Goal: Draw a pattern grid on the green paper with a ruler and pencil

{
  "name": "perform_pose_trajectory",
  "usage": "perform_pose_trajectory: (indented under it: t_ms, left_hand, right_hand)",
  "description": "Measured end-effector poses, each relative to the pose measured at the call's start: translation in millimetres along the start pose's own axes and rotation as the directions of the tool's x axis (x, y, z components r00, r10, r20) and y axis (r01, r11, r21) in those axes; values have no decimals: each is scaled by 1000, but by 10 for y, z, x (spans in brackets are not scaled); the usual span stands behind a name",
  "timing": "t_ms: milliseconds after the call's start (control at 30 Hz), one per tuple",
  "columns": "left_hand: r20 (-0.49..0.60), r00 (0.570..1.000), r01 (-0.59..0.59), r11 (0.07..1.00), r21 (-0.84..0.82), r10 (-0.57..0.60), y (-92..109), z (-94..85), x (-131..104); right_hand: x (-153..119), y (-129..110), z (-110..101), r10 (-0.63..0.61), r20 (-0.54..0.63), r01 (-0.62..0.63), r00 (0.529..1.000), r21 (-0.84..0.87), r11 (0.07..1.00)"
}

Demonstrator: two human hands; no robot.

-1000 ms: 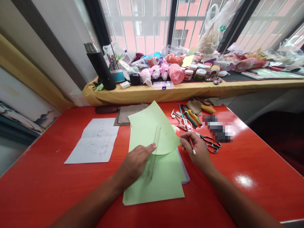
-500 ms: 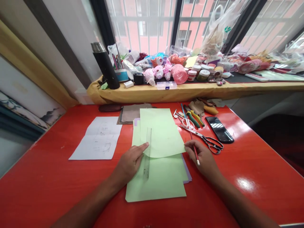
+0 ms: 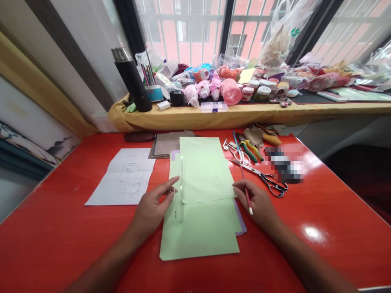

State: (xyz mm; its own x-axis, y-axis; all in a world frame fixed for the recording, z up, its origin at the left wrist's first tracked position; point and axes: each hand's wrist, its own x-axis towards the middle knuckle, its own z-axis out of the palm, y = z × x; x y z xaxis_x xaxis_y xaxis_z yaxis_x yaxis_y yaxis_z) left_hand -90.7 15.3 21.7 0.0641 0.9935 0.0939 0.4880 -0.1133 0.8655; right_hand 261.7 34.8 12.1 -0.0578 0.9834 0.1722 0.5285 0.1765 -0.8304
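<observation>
The left hand (image 3: 152, 206) sits half open at the clear ruler (image 3: 177, 207); the right hand (image 3: 257, 202) grips a red pencil (image 3: 248, 198) beside the green sheet (image 3: 204, 171).

Black flask (image 3: 133, 83), pink jar (image 3: 231, 92), plastic bag (image 3: 276, 40)

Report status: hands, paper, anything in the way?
Left hand at clear ruler; right hand holding red pencil; upper green sheet overlapping lower sheet; large scissors right, off both.

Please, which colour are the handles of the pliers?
The pliers' handles are green and yellow, clearest in the head view.
</observation>
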Motion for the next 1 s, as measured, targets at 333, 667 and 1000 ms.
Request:
perform_pose_trajectory:
  t_ms: [333,667,1000]
  left_hand:
    - [102,993,91,960,-264,-66,244,86,-35]
    - [176,984,70,893,-446,11,395,560,-75]
    - [198,979,26,947,-319,40,333,605,-143]
  right_hand:
    - [-46,-144,18,-29,45,29,999,-7,1000]
    - [-10,-518,90,-65,287,6,956,204,979]
    - [143,-527,302,-13,338,-116,941,358,926]
